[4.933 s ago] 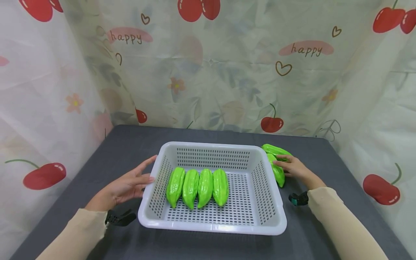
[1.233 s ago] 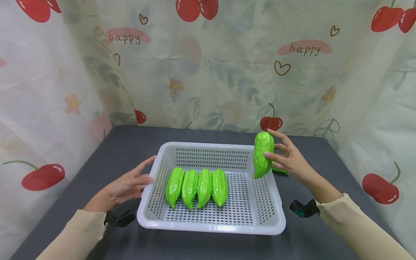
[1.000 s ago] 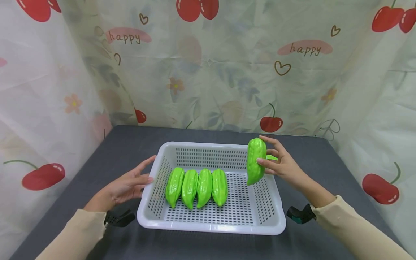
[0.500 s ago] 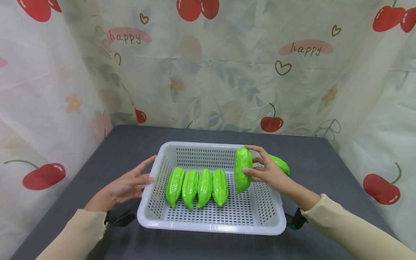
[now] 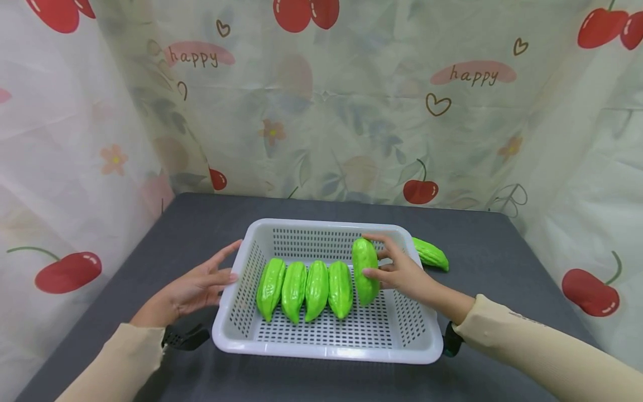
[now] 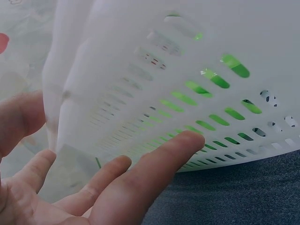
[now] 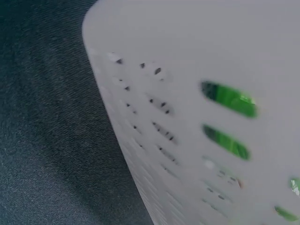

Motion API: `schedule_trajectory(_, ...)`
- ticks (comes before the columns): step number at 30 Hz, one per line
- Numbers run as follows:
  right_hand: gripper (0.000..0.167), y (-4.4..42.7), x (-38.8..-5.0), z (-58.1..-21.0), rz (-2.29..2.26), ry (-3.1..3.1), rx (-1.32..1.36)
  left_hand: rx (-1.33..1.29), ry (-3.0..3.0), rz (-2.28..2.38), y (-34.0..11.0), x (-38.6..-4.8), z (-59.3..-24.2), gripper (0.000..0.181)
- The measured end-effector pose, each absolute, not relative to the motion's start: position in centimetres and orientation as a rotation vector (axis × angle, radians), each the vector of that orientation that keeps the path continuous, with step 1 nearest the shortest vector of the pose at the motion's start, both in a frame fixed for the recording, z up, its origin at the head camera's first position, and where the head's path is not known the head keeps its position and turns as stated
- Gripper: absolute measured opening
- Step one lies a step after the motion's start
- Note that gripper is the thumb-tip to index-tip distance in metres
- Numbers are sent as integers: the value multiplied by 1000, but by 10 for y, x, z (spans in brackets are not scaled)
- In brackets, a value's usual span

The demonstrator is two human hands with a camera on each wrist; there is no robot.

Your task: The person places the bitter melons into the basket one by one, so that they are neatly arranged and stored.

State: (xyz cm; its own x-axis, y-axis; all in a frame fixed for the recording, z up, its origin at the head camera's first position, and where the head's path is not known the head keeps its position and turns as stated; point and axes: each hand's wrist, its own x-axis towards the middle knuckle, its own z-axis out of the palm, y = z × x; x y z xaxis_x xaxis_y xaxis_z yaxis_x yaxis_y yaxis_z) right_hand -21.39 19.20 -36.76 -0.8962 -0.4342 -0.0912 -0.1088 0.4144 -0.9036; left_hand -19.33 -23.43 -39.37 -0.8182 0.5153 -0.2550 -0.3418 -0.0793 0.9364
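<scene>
A white perforated plastic basket [image 5: 326,354] stands on the dark table. Several bitter melons [image 5: 294,291], bright green and ridged, lie side by side in its left half. Just right of that row, my right hand [image 5: 402,273] pinches another bitter melon [image 5: 365,273] between thumb and fingers, inside the basket. Whether its lower tip touches the basket floor cannot be told. My left hand [image 5: 198,285] rests with spread, fairly straight fingers against the basket's left rim. In the left wrist view a fingertip [image 6: 190,140] lies by the slotted wall. The right wrist view shows the basket's outer wall [image 7: 154,28], not the hand.
One more bitter melon [image 5: 430,254] lies on the dark table [image 5: 482,240] just beyond the basket's right rim, partly hidden by it. A printed curtain [image 5: 326,139] hangs behind the table and along both sides.
My right hand took a bitter melon from outside the basket's right side, lifted it over the rim, and moved it left and down beside the row. The left hand has stayed put.
</scene>
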Motion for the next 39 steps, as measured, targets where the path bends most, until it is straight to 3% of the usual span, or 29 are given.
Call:
schedule_trajectory(13, 59, 185, -214, -374, -1397, 2371, -487, 182, 1645, 1944, -234, -193, -394, 86)
schedule_trajectory(25, 78, 181, -212, -376, -1308, 2444, -433, 159, 1678, 1941, -232, -191, -393, 86)
schedule_trajectory(39, 63, 177, -211, -379, -1216, 2506, -430, 173, 1639, 1952, -234, -193, -394, 85)
